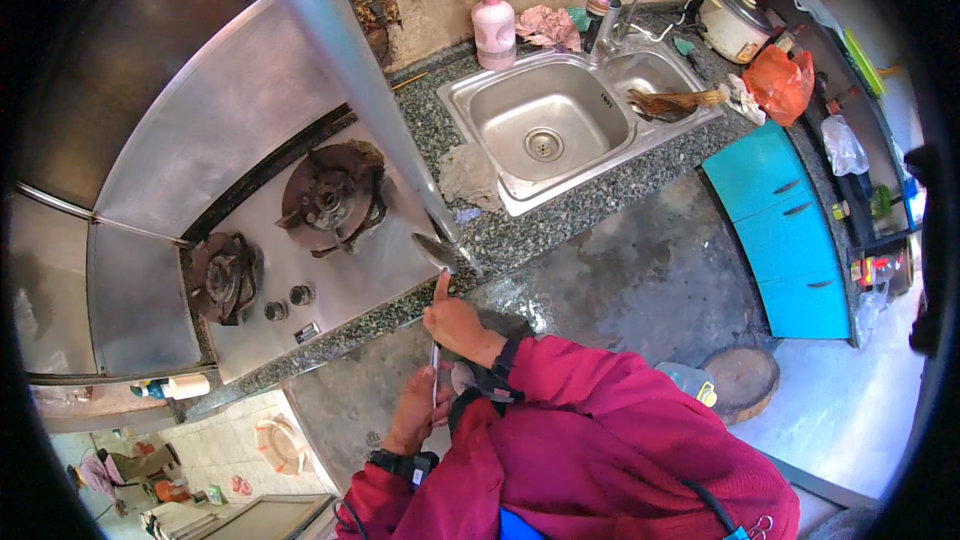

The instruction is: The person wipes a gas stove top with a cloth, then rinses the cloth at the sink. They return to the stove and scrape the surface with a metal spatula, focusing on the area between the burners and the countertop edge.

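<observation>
My left hand [415, 406] is closed around a slim silver strip [435, 369], seen almost edge-on at the counter's front. Just above it is my right hand [459, 326], index finger stretched forward and the other fingers curled. Its fingertip meets the near end of a shiny, narrow metal piece [431, 250], like a spatula head, over the corner of the gas stove. My right hand hides whether this piece and the strip are joined, and whether that hand grips anything.
Left are two stove burners [330, 199] and a slanting metal edge [352, 82]. A steel double sink [551, 127], holding a brush-like bundle [675, 99], is set in the granite counter [570, 221]. Nearby lie a grey cloth [470, 176] and a pink pump bottle [494, 30].
</observation>
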Demonstrator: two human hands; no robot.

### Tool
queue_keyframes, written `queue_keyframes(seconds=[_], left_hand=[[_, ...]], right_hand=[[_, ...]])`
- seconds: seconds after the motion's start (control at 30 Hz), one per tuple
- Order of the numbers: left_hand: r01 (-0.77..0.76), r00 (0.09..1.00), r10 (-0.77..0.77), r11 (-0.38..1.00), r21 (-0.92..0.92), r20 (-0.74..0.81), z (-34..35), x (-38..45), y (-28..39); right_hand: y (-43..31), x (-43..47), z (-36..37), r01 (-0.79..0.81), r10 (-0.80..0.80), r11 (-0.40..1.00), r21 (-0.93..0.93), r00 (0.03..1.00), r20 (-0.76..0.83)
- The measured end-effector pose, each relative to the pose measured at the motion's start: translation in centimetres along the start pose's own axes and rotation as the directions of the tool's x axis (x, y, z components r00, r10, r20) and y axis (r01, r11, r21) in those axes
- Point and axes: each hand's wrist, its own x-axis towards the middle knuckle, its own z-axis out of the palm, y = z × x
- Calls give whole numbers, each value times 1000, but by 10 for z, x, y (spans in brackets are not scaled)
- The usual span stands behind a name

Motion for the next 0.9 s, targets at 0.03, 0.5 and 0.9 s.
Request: queue_keyframes(seconds=[0.03,0.5,0.9], left_hand=[[-36,999,35,999,28,29,-6,-2,0],[19,978,-43,993,117,205,-66,9,47],[-34,975,9,994,108,222,-66,33,59]], right_hand=[[-4,-3,2,-84,81,994,65,996,41],[-32,22,31,-212,217,976,46,942,-256],[-28,49,18,-225,221,974,15,939,-265]])
